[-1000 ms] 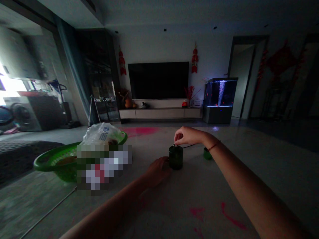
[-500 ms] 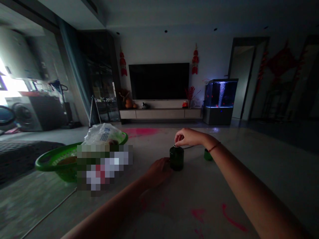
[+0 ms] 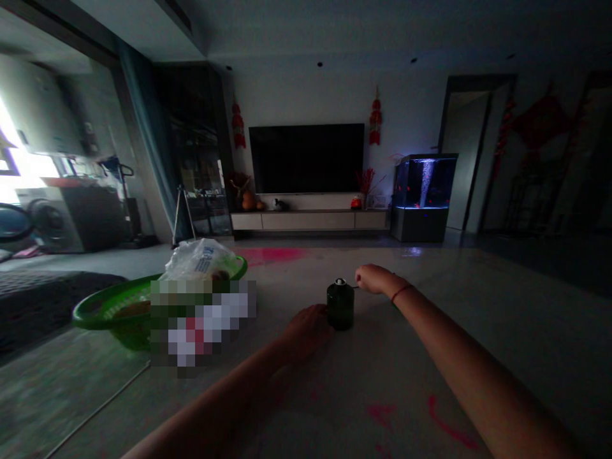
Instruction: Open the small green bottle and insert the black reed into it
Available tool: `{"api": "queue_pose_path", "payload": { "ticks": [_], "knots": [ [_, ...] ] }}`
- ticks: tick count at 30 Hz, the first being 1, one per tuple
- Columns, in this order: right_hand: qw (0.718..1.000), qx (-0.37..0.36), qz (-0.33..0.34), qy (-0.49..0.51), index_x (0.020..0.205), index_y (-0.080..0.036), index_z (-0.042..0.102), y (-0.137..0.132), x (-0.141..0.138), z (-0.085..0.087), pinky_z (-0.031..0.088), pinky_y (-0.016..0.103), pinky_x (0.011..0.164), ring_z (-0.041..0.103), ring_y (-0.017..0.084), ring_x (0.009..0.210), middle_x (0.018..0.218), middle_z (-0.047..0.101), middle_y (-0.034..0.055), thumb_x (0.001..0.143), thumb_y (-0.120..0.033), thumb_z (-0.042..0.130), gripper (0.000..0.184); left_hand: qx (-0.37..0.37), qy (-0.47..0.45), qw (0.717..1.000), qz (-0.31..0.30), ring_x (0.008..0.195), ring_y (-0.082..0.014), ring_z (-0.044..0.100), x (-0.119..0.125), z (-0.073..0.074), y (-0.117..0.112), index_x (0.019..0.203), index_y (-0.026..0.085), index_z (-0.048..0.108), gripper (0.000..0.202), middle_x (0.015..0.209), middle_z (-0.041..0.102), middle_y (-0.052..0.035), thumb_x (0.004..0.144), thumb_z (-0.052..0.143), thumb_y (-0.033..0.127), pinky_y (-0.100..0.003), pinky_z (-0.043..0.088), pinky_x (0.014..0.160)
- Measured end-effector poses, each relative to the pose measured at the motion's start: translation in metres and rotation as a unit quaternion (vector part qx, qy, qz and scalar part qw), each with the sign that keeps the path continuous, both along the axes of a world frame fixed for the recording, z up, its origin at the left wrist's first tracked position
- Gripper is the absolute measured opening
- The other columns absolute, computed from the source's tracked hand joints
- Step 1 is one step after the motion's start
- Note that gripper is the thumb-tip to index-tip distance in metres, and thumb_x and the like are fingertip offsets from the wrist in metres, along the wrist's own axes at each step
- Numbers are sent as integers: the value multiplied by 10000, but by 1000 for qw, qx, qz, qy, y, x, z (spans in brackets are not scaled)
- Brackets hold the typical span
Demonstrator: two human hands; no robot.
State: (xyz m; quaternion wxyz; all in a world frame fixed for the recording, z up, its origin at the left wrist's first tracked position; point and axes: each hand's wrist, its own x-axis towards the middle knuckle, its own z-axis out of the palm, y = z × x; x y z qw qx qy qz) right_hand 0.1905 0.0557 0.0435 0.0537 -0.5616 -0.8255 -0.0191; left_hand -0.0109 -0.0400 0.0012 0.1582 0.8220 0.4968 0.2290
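Observation:
A dark green bottle stands upright on the pale surface, a whitish ring and a small dark piece at its neck. My left hand lies against the bottle's left side, its fingers curled at the glass and partly lost in shadow. To the right of the neck, apart from the bottle, my right hand is closed; whatever its fingers hold is hidden. A thin dark line, perhaps a cord, shows between the bottle and this hand. Behind my right wrist only an edge of a small green object shows.
On the left sits a green basket with a white plastic bag in it, beside a blurred-out patch. Pink marks stain the surface. Farther back are a television, a low cabinet and a lit fish tank.
My right hand has left the bottle's neck and moved right, uncovering the bottle's top. It now covers most of the small green object with its wrist. My left hand stays at the bottle.

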Motion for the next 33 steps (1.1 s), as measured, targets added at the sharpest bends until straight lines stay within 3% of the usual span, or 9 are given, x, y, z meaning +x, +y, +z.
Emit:
{"api": "queue_pose_path", "payload": {
  "ticks": [4,8,21,27,33],
  "knots": [
    [999,-14,-25,-46,981,-126,630,7,-1,-22,409,231,726,584,199,915,986,636,145,691,-101,501,318,-2,11,1000,-2,1109,-238,448,-1,-2,1,1149,139,457,445,1188,513,-110,725,491,270,-335,337,933],
    [996,-21,-24,-87,949,-100,646,9,-4,-32,432,257,722,588,231,918,1003,625,166,691,-119,501,297,-1,13,1000,-2,1100,-235,456,-3,-3,1,1142,157,462,428,1183,518,-101,737,480,293,-337,352,918],
    [993,38,5,-114,870,-131,668,-1,-17,-28,449,286,706,597,243,898,948,643,164,768,-179,439,256,2,8,1000,-13,1096,-240,457,-3,-3,1,1150,150,458,441,1180,517,-110,734,487,293,-335,347,916],
    [993,84,-6,-78,851,-133,651,-6,-11,-16,431,287,730,595,226,893,943,643,157,743,-114,446,233,-3,5,1000,-6,1088,-241,463,-3,-4,3,1148,160,461,443,1173,525,-103,725,488,288,-335,353,911],
    [979,194,-31,48,992,-170,548,-9,-2,20,418,274,720,591,188,863,919,643,96,827,-207,361,252,5,3,1000,-9,1088,-233,464,-3,-6,3,1151,174,463,453,1172,529,-84,719,499,305,-321,344,924]
  ]
}}
